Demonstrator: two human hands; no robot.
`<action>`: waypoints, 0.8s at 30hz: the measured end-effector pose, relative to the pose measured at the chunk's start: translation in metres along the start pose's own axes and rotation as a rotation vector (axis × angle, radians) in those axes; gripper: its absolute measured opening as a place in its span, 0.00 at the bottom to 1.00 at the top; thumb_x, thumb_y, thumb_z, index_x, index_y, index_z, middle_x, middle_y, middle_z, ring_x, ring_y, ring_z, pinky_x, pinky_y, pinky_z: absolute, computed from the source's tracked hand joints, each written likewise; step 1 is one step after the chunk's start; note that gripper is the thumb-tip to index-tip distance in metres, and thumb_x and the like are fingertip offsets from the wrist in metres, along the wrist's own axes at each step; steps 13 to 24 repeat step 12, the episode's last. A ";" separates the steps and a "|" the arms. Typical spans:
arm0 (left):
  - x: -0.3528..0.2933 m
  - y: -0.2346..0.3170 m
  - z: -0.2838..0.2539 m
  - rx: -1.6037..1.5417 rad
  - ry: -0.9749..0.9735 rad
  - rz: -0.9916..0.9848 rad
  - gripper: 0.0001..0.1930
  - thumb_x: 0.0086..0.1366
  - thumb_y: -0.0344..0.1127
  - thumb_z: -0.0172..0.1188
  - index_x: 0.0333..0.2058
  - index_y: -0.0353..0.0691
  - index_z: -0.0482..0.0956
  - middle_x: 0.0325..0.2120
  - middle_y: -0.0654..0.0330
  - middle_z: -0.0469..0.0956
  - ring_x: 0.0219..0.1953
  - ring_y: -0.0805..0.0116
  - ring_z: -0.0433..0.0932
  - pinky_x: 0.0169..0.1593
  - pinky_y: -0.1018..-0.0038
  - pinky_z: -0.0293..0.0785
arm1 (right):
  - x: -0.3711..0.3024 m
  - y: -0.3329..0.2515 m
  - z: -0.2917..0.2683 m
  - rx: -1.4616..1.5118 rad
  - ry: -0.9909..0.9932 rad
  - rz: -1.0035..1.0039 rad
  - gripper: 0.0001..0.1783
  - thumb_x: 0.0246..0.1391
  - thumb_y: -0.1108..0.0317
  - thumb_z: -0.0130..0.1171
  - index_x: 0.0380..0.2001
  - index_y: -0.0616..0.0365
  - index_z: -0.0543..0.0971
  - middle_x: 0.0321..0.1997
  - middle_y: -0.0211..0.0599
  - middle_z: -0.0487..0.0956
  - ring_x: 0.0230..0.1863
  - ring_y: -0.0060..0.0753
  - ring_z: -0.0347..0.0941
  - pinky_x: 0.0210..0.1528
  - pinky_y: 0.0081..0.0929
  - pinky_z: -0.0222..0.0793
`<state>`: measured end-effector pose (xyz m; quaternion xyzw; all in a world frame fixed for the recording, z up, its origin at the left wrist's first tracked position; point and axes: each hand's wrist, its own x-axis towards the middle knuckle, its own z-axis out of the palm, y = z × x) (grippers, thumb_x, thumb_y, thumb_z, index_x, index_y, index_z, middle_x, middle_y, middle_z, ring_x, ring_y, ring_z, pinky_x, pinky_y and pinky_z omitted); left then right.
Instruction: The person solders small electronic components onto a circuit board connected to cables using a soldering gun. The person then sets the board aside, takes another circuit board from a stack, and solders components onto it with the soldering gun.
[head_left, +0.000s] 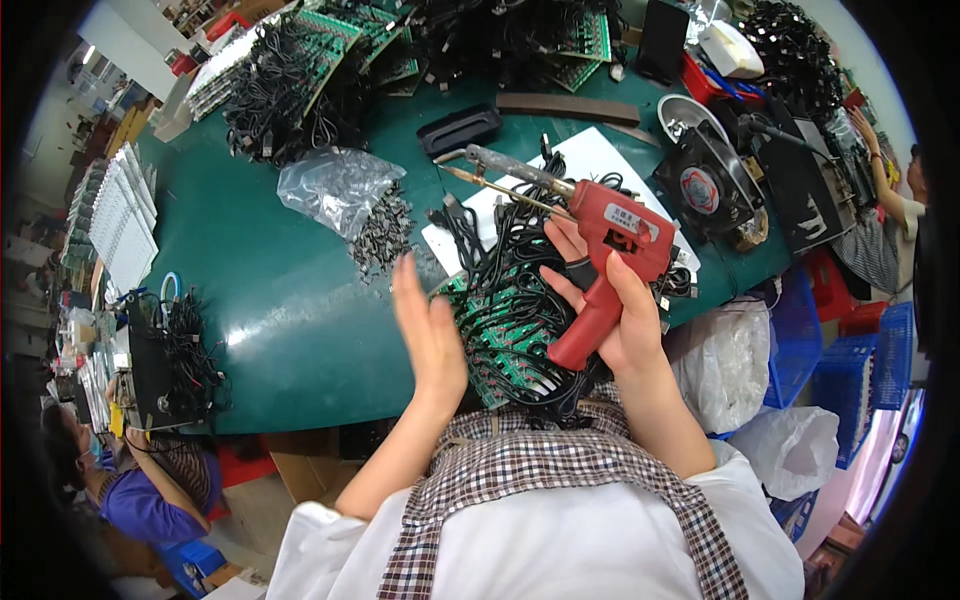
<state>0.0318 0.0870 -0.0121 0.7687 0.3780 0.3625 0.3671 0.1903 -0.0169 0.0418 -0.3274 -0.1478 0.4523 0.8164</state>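
My right hand is closed around the grip of a red soldering gun, whose long metal tip points to the far left. Beneath it lie green circuit boards tangled with black cables, partly over a white sheet. My left hand is raised just left of the boards, its fingers stretched out and nothing in it. Beyond those fingertips is a heap of small metal connectors, spilling from a clear plastic bag.
Bundles of cabled boards pile up along the far side of the green table. A black fan, a metal bowl and a black tray stand around the sheet. Other people sit at left and right.
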 end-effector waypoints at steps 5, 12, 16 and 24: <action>-0.028 0.028 -0.041 -0.377 0.000 -0.425 0.26 0.60 0.33 0.52 0.54 0.30 0.55 0.47 0.51 0.66 0.45 0.63 0.70 0.44 0.73 0.69 | -0.005 -0.003 0.000 -0.070 -0.027 -0.007 0.30 0.56 0.59 0.46 0.59 0.58 0.53 0.61 0.45 0.59 0.64 0.40 0.50 0.58 0.41 0.57; -0.018 0.011 -0.044 -0.989 -0.615 -0.792 0.13 0.56 0.37 0.59 0.37 0.35 0.71 0.28 0.66 0.76 0.23 0.80 0.72 0.21 0.86 0.64 | -0.002 -0.006 -0.009 0.068 -0.144 -0.005 0.34 0.58 0.53 0.43 0.62 0.54 0.46 0.63 0.54 0.53 0.65 0.51 0.45 0.57 0.52 0.56; -0.018 0.011 -0.044 -0.989 -0.615 -0.792 0.13 0.56 0.37 0.59 0.37 0.35 0.71 0.28 0.66 0.76 0.23 0.80 0.72 0.21 0.86 0.64 | -0.002 -0.006 -0.009 0.068 -0.144 -0.005 0.34 0.58 0.53 0.43 0.62 0.54 0.46 0.63 0.54 0.53 0.65 0.51 0.45 0.57 0.52 0.56; -0.018 0.011 -0.044 -0.989 -0.615 -0.792 0.13 0.56 0.37 0.59 0.37 0.35 0.71 0.28 0.66 0.76 0.23 0.80 0.72 0.21 0.86 0.64 | -0.002 -0.006 -0.009 0.068 -0.144 -0.005 0.34 0.58 0.53 0.43 0.62 0.54 0.46 0.63 0.54 0.53 0.65 0.51 0.45 0.57 0.52 0.56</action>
